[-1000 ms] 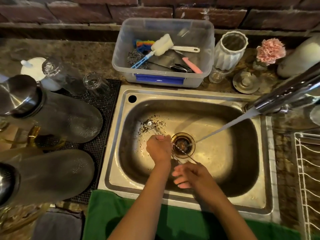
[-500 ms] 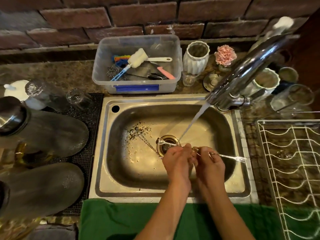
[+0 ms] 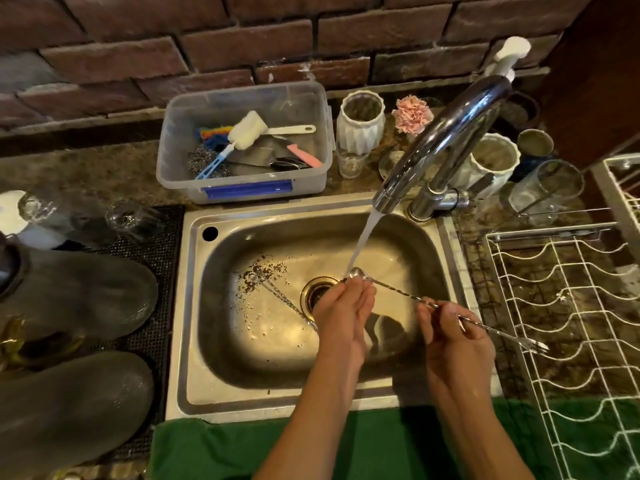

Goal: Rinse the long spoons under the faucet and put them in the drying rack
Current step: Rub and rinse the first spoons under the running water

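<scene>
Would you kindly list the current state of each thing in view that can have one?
Faucet: running, stream hitting the held spoon's bowl.
Held spoon: under the water, gripped by both hands.
Left hand: fingers at the bowl end.
Right hand: pinching the twisted handle.
Second spoon: lying in the sink.
Drying rack: no spoons visible.
Plastic bin: open, holding brushes.

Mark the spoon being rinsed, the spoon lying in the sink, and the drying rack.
spoon being rinsed (image 3: pixel 398 292), head view, twisted shaft between the two hands.
spoon lying in the sink (image 3: pixel 277 295), head view, mid shaft left of the drain.
drying rack (image 3: pixel 561 299), head view, white wire in its grid.
</scene>
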Demonstrator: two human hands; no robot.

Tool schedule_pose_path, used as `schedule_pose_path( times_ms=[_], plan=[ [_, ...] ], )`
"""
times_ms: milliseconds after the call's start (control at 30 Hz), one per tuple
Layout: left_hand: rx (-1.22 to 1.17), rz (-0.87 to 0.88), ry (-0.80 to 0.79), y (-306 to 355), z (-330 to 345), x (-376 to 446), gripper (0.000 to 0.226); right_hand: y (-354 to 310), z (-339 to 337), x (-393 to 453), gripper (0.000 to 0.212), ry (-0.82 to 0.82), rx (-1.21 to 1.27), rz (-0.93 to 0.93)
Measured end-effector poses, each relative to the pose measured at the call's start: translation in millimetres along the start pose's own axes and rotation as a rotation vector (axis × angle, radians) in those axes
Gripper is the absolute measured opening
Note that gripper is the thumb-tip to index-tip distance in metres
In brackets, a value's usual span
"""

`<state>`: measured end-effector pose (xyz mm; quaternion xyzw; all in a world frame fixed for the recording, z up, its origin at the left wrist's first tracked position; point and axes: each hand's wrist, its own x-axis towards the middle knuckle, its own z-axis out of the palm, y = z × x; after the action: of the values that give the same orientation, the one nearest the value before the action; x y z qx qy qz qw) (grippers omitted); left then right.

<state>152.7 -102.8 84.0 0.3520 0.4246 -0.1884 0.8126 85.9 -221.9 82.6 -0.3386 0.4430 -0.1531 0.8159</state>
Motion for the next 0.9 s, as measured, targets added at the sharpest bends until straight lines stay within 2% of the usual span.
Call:
schedule_pose_path(
  times_ms=[200, 367, 467, 667, 800, 900],
  plan=[
    [0.073, 0.074, 0.019, -1.6, 9.0, 11.6, 0.008, 0.8, 0.8, -1.1, 0.019, -0.002, 0.034, 0.051],
    [0.131, 0.084, -0.067, -0.1, 8.9, 17.1, 0.015, 0.9, 1.0, 0.5, 0.014, 0.000, 0.073, 0.089],
    [0.142, 0.096, -0.064, 2.0, 8.6, 18.7, 0.021, -1.2, -0.8, 1.7, 0.016, -0.004, 0.064, 0.088],
    [0.222, 0.148, -0.026, 0.3, 8.6, 17.7, 0.018, 0.0, 2.9, 2.0, 0.019, -0.044, 0.041, 0.102],
    [0.166, 0.210, -0.031, 6.7, 8.5, 18.7, 0.022, -1.5, 2.7, 3.4, 0.022, -0.040, 0.030, 0.109],
    [0.212, 0.302, 0.006, 6.5, 9.6, 17.1, 0.014, -1.2, 2.6, 1.8, 0.025, -0.064, -0.009, 0.105]
  ],
)
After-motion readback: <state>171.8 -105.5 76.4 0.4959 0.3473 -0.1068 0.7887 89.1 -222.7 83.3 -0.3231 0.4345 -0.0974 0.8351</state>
